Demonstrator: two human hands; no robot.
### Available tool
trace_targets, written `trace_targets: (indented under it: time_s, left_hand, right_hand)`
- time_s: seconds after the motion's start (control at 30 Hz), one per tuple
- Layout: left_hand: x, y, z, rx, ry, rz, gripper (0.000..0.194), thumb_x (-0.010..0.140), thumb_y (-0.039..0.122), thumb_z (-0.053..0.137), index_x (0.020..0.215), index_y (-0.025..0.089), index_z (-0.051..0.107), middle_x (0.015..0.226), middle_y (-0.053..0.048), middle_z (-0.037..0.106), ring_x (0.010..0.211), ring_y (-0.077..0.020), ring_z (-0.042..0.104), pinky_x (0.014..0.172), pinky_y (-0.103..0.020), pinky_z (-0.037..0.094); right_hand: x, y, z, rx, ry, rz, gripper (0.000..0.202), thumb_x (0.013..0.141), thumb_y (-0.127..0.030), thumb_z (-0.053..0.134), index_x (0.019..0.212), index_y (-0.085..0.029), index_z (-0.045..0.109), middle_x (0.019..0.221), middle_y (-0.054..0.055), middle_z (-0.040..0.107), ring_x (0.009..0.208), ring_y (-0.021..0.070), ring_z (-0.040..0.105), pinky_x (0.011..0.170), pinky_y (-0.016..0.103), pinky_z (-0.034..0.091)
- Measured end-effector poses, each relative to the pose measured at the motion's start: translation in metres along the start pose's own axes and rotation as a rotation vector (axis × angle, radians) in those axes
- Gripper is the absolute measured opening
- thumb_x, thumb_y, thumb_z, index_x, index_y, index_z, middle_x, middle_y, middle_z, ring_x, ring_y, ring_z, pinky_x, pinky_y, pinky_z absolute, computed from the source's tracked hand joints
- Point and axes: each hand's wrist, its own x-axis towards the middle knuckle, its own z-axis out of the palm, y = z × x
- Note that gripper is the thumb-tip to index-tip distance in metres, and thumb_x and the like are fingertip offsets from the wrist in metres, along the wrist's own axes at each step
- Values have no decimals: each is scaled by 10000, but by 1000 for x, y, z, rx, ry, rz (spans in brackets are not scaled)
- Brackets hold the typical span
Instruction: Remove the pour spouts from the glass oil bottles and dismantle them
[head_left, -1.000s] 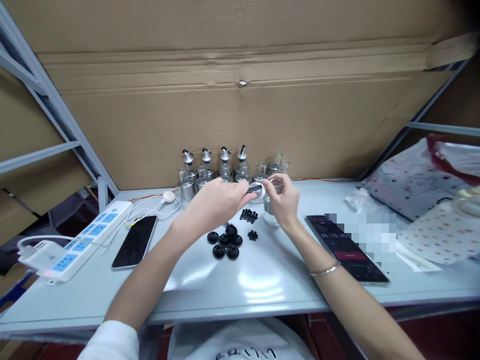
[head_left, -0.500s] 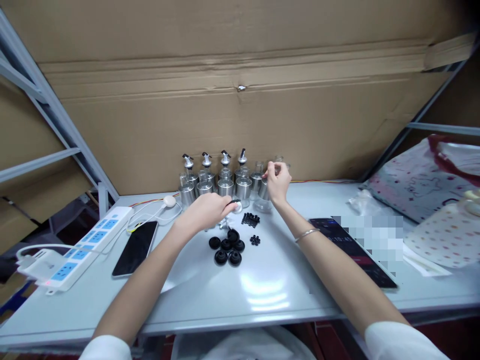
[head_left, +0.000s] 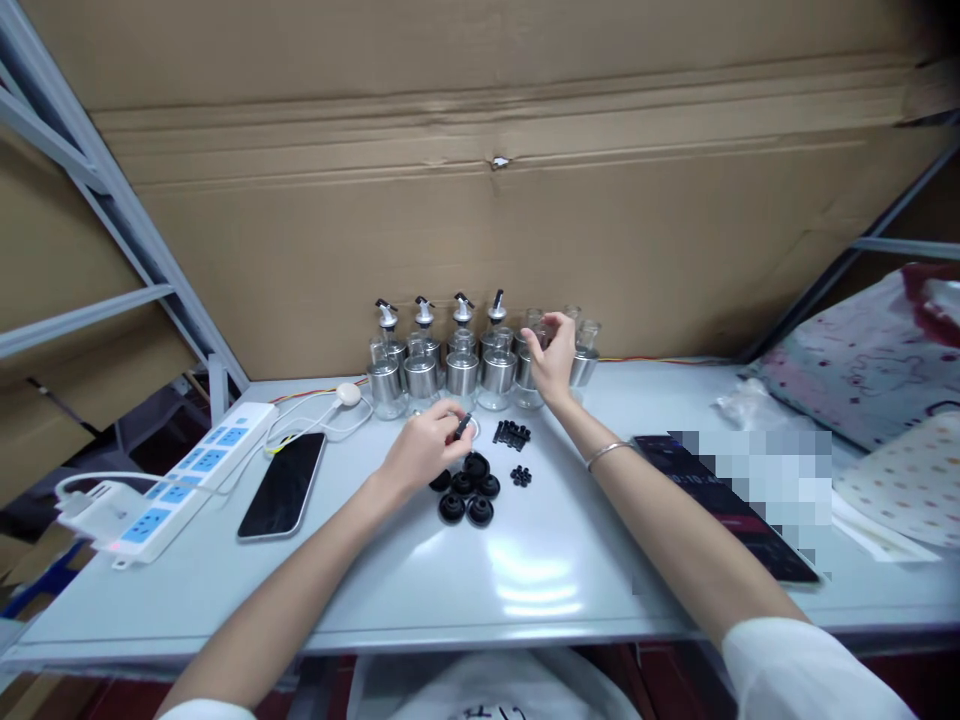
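My left hand (head_left: 427, 440) is closed on a pourer spout (head_left: 463, 427), a small black and silver piece at its fingertips. It hovers just above a cluster of black ribbed stoppers (head_left: 480, 512). My right hand (head_left: 553, 360) is beside the glass-and-steel bottles, thumb and fingers apart around the neck area of a front-row bottle (head_left: 529, 385); whether it touches the glass is unclear. Several back-row bottles carry silver pourer tops with black flaps (head_left: 463, 308). Front-row bottles such as this one (head_left: 462, 378) have bare glass necks.
Small black parts (head_left: 512, 434) and tiny black caps (head_left: 521, 476) lie mid-table. On the left are a phone (head_left: 283, 487) and a power strip (head_left: 196, 470) with white cables. At right sit a tablet (head_left: 720, 510) and patterned bags (head_left: 862, 370). Cardboard (head_left: 480, 230) stands behind.
My left hand has drawn back slightly toward the stoppers with the pourer spout. My right hand's fingers have spread from a pinch near the bottles. The view has shifted a little.
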Motion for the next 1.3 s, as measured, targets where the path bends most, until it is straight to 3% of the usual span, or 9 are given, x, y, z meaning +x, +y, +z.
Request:
trace_targets:
  time_s: [0.13, 0.27, 0.4, 0.6, 0.77, 0.9, 1.0, 1.13, 1.3]
  left_hand:
    - [-3, 3, 4, -208, 23, -113, 345, 850, 272, 545, 536, 144, 479, 879, -50, 664, 699, -105, 577, 633, -219, 445]
    - [-4, 11, 4, -222, 42, -132, 243, 851, 275, 531, 642, 152, 532, 796, -26, 619, 703, -115, 547, 650, -229, 431]
    - [-8, 16, 3, -184, 34, -130, 236, 885, 305, 468, 719, 158, 548, 701, 3, 553, 660, -114, 495, 659, -239, 415]
    - [-13, 15, 9, -340, 45, -274, 288, 912, 416, 406, 847, 161, 524, 680, 20, 523, 621, -110, 479, 598, -221, 413]
    - [-19, 16, 17, -211, 112, -175, 632, 772, 417, 654, 1274, 157, 371, 967, -58, 572, 862, -174, 550, 772, -297, 461]
    - [-23, 14, 18, -136, 98, -137, 562, 838, 348, 594, 1314, 172, 353, 1004, -68, 589, 897, -174, 576, 812, -309, 467]
    - [-23, 10, 16, -164, 84, -106, 560, 832, 327, 608, 1321, 189, 373, 971, -51, 613, 862, -158, 596, 811, -297, 473]
    - [-22, 6, 14, -284, 60, -165, 783, 750, 318, 707, 1392, 219, 269, 890, -1, 647, 797, -130, 613, 811, -284, 487]
    - [-20, 0, 17, -433, 115, -214, 766, 686, 312, 763, 1323, 194, 353, 981, -51, 665, 856, -148, 635, 804, -282, 502]
  right_hand:
    - [-14, -28, -22, -47, -60, -294, 380, 886, -478, 464, 1097, -166, 512, 1156, 155, 516, 1131, 267, 471, 950, 446, 374]
    - [-35, -71, -49, 82, -529, -617, 346, 912, -457, 388, 1037, -172, 538, 863, 72, 618, 781, 199, 574, 718, 337, 432]
    - [-50, -101, -62, -12, -749, -695, 248, 912, -300, 383, 773, -178, 548, 659, 25, 571, 599, 153, 498, 613, 293, 359]
    - [-63, -113, -58, -37, -694, -677, 259, 926, -215, 368, 699, -189, 489, 604, 4, 543, 527, 132, 425, 572, 267, 325]
    - [-68, -107, -53, -78, -557, -623, 305, 950, -244, 377, 665, -196, 476, 531, -24, 516, 473, 114, 420, 548, 251, 339]
    - [-68, -103, -55, -72, -602, -578, 362, 974, -338, 364, 667, -195, 490, 546, -14, 540, 475, 113, 456, 529, 249, 347]
    - [-66, -102, -58, -23, -670, -505, 318, 943, -445, 420, 853, -177, 565, 658, 14, 618, 529, 126, 536, 542, 247, 399]
    - [-64, -100, -61, 0, -718, -496, 393, 933, -465, 424, 1166, -170, 537, 871, 75, 676, 690, 171, 628, 638, 286, 485]
    - [-59, -97, -65, -68, -730, -578, 485, 919, -498, 421, 1242, -149, 516, 912, 108, 666, 795, 215, 632, 678, 324, 506]
